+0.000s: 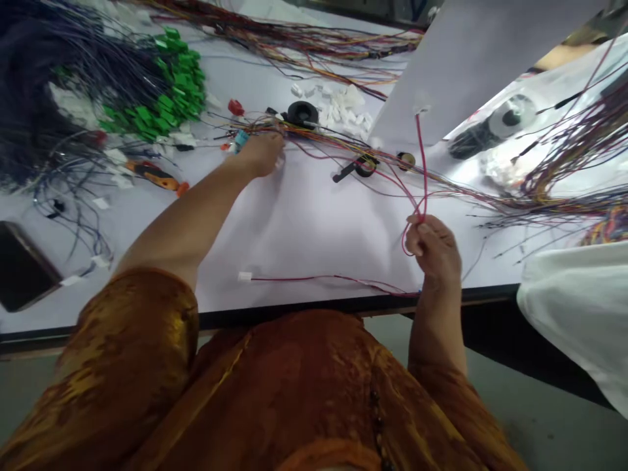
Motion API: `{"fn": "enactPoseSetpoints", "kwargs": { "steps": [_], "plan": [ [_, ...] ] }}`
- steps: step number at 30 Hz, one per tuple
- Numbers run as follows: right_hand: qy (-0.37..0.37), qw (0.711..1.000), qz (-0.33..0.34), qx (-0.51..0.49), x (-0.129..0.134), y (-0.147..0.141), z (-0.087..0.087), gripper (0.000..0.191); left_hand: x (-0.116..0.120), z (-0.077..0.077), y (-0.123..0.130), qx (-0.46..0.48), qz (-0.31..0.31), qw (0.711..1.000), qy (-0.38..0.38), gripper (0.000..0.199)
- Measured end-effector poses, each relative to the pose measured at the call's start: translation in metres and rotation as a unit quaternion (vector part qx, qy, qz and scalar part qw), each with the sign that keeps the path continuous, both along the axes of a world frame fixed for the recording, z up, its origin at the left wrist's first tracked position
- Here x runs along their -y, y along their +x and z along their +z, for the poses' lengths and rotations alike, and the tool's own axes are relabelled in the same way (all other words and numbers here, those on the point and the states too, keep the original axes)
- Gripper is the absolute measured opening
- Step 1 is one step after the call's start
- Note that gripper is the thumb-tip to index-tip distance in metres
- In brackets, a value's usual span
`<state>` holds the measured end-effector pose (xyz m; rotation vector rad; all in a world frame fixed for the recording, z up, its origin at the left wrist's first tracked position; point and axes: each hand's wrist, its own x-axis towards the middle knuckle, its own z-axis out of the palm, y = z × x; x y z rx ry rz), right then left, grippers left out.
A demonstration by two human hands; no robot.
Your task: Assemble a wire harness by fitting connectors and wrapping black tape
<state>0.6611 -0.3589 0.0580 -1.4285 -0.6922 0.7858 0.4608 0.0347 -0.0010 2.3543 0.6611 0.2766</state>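
Observation:
My right hand (pixel 434 245) is closed in a pinch on a red wire (pixel 424 167), which rises from the fingers to a small white connector at its upper end and loops below them. My left hand (pixel 265 152) reaches to a bundle of mixed-colour wires (pixel 333 140) across the table; its fingertips are mostly hidden, so I cannot make out whether they grip anything. Beside that hand lies a light-blue connector (pixel 241 139). Near the front edge, a second red wire (pixel 304 279) lies with a white connector (pixel 244 277) at its left end.
Green connectors (pixel 167 98) and dark wires (pixel 98 59) are heaped at the back left. Orange-handled pliers (pixel 154 175) and a phone (pixel 24 265) lie left. Black tape (pixel 302 114) and white connectors (pixel 346 108) sit behind. A white-clothed person (pixel 579 307) is at right.

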Motion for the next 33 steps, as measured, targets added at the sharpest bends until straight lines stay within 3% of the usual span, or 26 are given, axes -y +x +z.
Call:
{"fn": "enactPoseSetpoints", "kwargs": {
  "steps": [3,5,6,7,9,11,12,14,18,21,24,28,31,33],
  "plan": [
    [-0.007,0.999,0.042,-0.033,0.001,-0.019,-0.016,0.024,0.042,0.016,-0.003,0.057,0.033,0.997,-0.05,0.05],
    [-0.025,0.996,0.073,-0.041,-0.001,-0.031,-0.026,0.023,0.083,0.024,-0.013,0.05,-0.009,0.991,-0.121,0.046],
    [-0.041,0.994,0.093,-0.039,-0.002,-0.037,-0.031,0.022,0.104,0.026,-0.02,0.057,-0.058,0.963,-0.258,0.048],
    [-0.059,0.991,0.116,-0.035,-0.003,-0.043,-0.035,0.022,0.122,0.027,-0.027,0.083,-0.072,0.916,-0.385,0.053],
    [-0.094,0.982,0.165,-0.016,-0.005,-0.052,-0.041,0.022,0.152,0.027,-0.043,0.166,-0.023,0.812,-0.559,0.05],
    [-0.122,0.971,0.205,0.012,-0.007,-0.06,-0.046,0.023,0.168,0.026,-0.057,0.249,0.073,0.726,-0.637,0.035],
    [-0.133,0.967,0.214,0.027,-0.007,-0.064,-0.048,0.023,0.173,0.025,-0.064,0.282,0.123,0.696,-0.648,0.025],
    [-0.15,0.964,0.21,0.06,-0.008,-0.07,-0.053,0.022,0.179,0.026,-0.077,0.325,0.192,0.664,-0.646,0.015],
    [-0.171,0.969,0.17,0.05,-0.01,-0.078,-0.062,0.024,0.193,0.03,-0.107,0.367,0.203,0.667,-0.616,0.015],
    [-0.141,0.987,0.069,-0.039,-0.016,-0.079,-0.066,0.032,0.211,0.025,-0.13,0.387,0.22,0.692,-0.569,0.027],
    [-0.099,0.993,-0.014,-0.065,-0.023,-0.073,-0.067,0.035,0.231,0.012,-0.152,0.357,0.273,0.714,-0.536,0.03],
    [-0.125,0.989,-0.015,-0.073,-0.032,-0.068,-0.067,0.037,0.246,-0.005,-0.171,0.358,0.328,0.678,-0.553,0.025],
    [-0.158,0.985,0.024,-0.06,-0.035,-0.069,-0.068,0.04,0.246,-0.01,-0.177,0.369,0.359,0.646,-0.564,0.026],
    [-0.175,0.982,0.053,-0.036,-0.035,-0.068,-0.067,0.04,0.242,-0.01,-0.177,0.374,0.381,0.641,-0.551,0.029]
  ]
}}
